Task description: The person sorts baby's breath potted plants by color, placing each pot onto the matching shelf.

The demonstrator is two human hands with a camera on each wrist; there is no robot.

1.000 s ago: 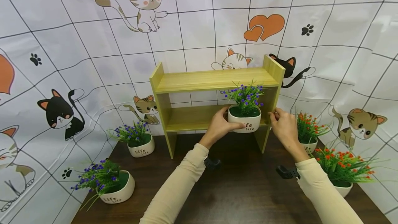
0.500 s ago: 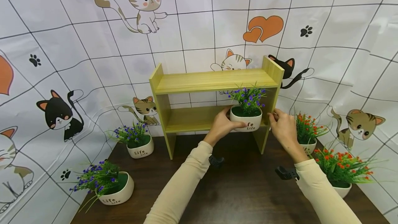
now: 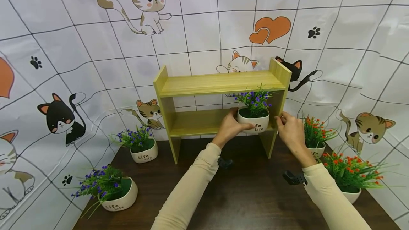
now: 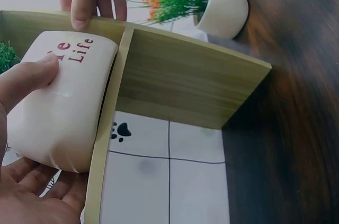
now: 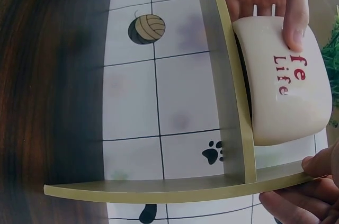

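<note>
My left hand (image 3: pixel 230 127) grips a white planter (image 3: pixel 254 119) with purple-flowered artificial greenery, thumb across the "Life" lettering on its front and fingers around its left side. The planter is at the right end of the lower board of a small two-tier wooden shelf (image 3: pixel 220 82). In the left wrist view the planter's base (image 4: pixel 79 128) lies close along that board; a thin dark line shows between them. My right hand (image 3: pixel 292 131) pinches the front edge of the shelf's right side panel, thumb on the front and fingers outside, as the right wrist view shows.
Two more purple-flowered planters stand on the dark table's left side, one near (image 3: pixel 123 198) and one farther back (image 3: pixel 145 153). On the right are two orange-flowered planters, the rear one (image 3: pixel 317 149) behind my right hand and the front one (image 3: pixel 353 196) beside my forearm. A cat-patterned wall rises behind.
My left hand has shifted the planter slightly right and farther back over the lower board. My right hand keeps its hold on the side panel.
</note>
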